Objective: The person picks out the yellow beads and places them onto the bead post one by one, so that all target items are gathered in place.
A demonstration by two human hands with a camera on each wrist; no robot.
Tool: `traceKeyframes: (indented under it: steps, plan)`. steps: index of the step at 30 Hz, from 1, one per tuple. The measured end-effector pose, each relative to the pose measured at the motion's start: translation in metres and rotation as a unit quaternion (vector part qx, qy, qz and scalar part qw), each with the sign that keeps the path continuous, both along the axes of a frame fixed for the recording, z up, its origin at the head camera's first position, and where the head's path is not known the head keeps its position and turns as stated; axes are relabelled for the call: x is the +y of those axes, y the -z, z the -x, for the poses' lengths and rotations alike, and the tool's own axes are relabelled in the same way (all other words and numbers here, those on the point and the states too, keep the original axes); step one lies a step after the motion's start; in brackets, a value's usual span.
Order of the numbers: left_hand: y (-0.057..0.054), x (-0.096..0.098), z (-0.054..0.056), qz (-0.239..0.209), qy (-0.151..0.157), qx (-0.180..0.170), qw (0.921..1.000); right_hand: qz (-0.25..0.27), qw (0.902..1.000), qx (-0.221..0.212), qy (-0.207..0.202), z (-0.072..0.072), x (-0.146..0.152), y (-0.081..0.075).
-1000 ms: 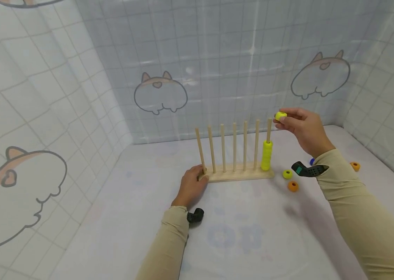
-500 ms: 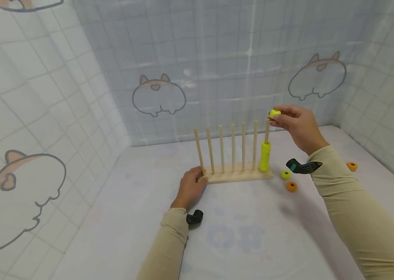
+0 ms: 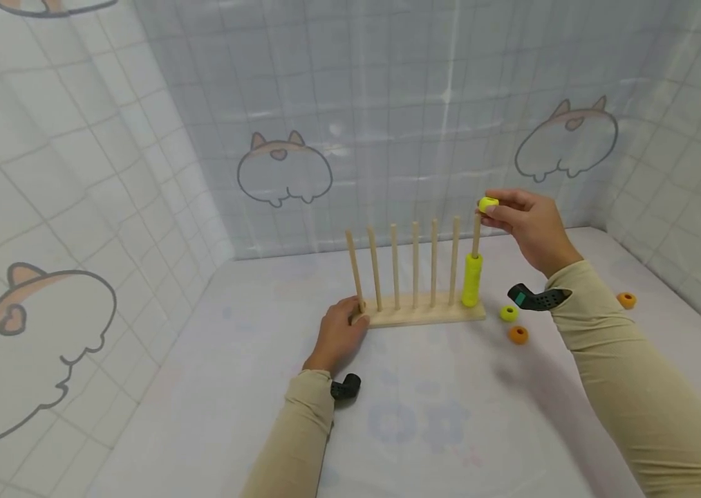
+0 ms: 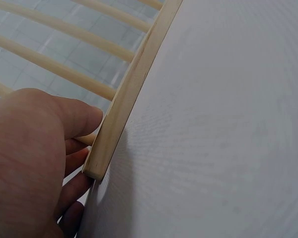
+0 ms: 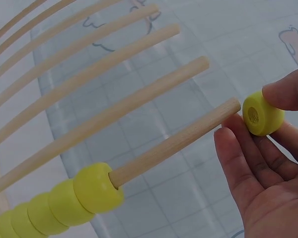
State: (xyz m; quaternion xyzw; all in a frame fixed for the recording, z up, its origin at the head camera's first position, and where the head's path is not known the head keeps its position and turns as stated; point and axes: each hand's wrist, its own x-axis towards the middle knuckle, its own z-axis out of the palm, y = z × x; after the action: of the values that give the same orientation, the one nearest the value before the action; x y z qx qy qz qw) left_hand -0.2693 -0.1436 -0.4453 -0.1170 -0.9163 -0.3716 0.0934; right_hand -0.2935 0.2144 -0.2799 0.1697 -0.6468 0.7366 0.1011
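Note:
A wooden peg rack [image 3: 415,316], with a row of upright dowels on a flat base, stands on the table. My left hand [image 3: 339,333] holds the base's left end; in the left wrist view the thumb [image 4: 84,116] lies along its edge and other fingers curl by the end. Between thumb and fingers, my right hand [image 3: 534,225] pinches a yellow bead [image 5: 263,113]. Its hole faces the tip of the rightmost dowel [image 5: 176,144], with a small gap between them. Lower on that dowel sits a stack of several yellow beads [image 3: 471,280]; the other dowels are bare.
Right of the rack lie a loose yellow bead [image 3: 509,313] and an orange bead [image 3: 518,335]. Farther right, beyond the sleeve, lies another orange bead [image 3: 626,300]. Tile-patterned sheeting [image 3: 388,104] rises behind the table and at both sides.
My right hand has moved left with the yellow bead, from beside the rightmost dowel to over its tip. A blue bead by the right wrist is now out of sight. The left hand stays put.

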Motion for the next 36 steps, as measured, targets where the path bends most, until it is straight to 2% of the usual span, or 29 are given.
traceKeyframes:
  steps: [7, 14, 25, 36]
  plan:
    - [-0.0042, -0.0006, -0.0031, 0.007, -0.005, 0.001, 1.0000, -0.011, 0.9999, 0.003, -0.002, 0.0017, -0.0047, 0.0005]
    - [-0.0079, -0.0018, -0.0046, 0.004, -0.005, 0.000, 1.0000, -0.044, 0.9990, 0.006, 0.009, 0.0013, -0.0077, -0.0007]
    - [-0.0002, 0.0028, 0.0004, -0.001, 0.010, 0.011, 0.9999, -0.100, 0.9946, 0.002, 0.026, -0.0020, -0.0036, -0.0026]
    - [-0.0004, 0.0004, -0.0009, 0.005, 0.001, 0.000, 1.0000, -0.101, 0.9945, 0.000, 0.028, -0.0010, -0.0071, 0.0003]
